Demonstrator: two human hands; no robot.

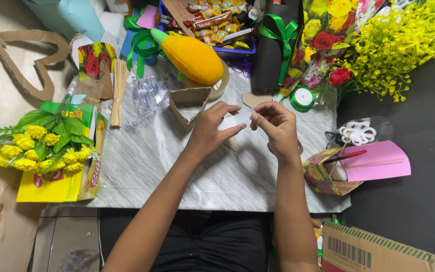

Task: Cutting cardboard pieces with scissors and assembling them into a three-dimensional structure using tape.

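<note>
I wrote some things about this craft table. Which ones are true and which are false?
1. Both hands hold a small white piece. True: the left hand and the right hand pinch the white piece between them.
2. The plush corn is blue. False: it is orange-yellow with a green tip.
3. A bundle of wooden sticks lies on the marble table. True.
4. The pink paper lies by the left hand. False: it lies out past the right hand.
</note>
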